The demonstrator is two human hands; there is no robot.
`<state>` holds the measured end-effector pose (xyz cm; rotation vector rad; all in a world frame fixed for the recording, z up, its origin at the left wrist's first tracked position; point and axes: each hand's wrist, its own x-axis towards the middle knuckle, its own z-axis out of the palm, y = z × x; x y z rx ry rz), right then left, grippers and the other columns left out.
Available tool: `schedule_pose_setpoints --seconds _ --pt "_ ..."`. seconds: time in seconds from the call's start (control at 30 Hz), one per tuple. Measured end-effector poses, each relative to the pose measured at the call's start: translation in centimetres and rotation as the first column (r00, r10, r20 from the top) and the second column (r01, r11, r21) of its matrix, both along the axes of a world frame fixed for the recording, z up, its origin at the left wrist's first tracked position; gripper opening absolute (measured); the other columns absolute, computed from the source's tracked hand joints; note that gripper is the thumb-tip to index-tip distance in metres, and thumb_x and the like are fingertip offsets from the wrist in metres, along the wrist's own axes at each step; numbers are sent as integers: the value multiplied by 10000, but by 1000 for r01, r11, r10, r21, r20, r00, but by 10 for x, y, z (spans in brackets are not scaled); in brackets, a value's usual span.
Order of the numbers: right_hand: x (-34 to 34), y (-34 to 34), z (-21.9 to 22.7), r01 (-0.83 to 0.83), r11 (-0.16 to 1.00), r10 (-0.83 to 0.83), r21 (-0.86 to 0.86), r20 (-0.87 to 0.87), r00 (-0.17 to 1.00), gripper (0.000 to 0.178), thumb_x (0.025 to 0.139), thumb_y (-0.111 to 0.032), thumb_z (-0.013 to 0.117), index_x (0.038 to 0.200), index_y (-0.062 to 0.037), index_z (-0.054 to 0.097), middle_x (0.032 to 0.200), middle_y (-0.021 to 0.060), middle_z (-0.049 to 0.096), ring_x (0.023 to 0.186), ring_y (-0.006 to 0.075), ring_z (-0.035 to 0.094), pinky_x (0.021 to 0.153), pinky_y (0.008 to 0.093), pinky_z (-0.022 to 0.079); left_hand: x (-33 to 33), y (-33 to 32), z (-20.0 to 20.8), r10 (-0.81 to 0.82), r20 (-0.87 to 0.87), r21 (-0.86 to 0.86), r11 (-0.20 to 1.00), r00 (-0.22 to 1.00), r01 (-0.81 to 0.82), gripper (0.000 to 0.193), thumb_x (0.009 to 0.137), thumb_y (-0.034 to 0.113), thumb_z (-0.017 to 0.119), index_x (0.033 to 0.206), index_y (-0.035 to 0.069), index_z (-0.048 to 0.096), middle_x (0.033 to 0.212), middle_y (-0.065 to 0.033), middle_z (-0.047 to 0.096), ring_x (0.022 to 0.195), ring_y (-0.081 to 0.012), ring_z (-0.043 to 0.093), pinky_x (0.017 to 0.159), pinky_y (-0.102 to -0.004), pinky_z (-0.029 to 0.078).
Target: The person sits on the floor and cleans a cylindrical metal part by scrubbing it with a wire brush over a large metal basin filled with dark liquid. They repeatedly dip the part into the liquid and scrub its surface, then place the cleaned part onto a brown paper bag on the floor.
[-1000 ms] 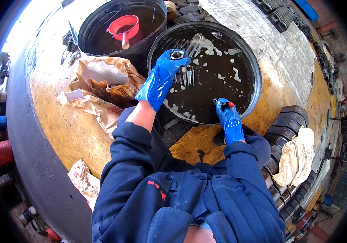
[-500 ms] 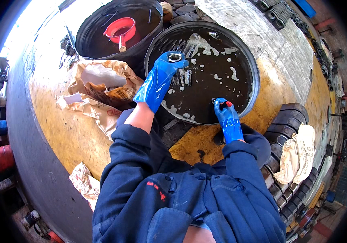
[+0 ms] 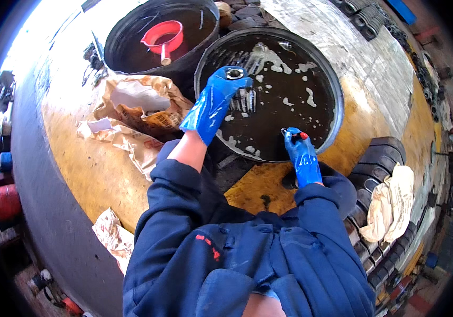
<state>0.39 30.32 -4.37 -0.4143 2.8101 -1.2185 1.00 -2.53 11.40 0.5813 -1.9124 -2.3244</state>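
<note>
Both my hands wear blue rubber gloves over dark blue sleeves. My left hand is closed on a metal ring-shaped part, held over the left side of a round black tub of dark liquid. At the tub's near right edge, my right hand is closed round a small tool with a red end; its exact kind is unclear. White foam patches float on the liquid. A metal piece shows at the tub's far side.
Behind on the left stands a second black tub with a red dipper in it. An opened paper sack lies beside my left arm. Dark ridged blocks line the right, with a pale bag on them.
The whole scene has shifted slightly right in the picture. Both hands keep nearly the same places over the tub and still hold the same things.
</note>
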Motion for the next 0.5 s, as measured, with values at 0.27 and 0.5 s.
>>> schedule_pose_setpoints --seconds 0.27,0.5 --pt "10 -22 36 -11 993 -1 120 104 995 205 1014 -239 632 1060 -58 716 843 124 711 766 195 674 731 361 532 28 -54 15 302 -130 169 945 944 -279 196 1001 194 646 1160 86 681 960 -64 717 829 -159 670 749 -300 562" --pt "10 -31 49 -26 976 12 215 66 998 208 1004 -281 636 1074 -100 709 876 138 717 794 251 706 722 395 538 63 -227 -105 762 -43 596 539 646 -596 288 1040 368 563 1165 122 645 1033 -109 709 846 -256 687 776 -374 588"
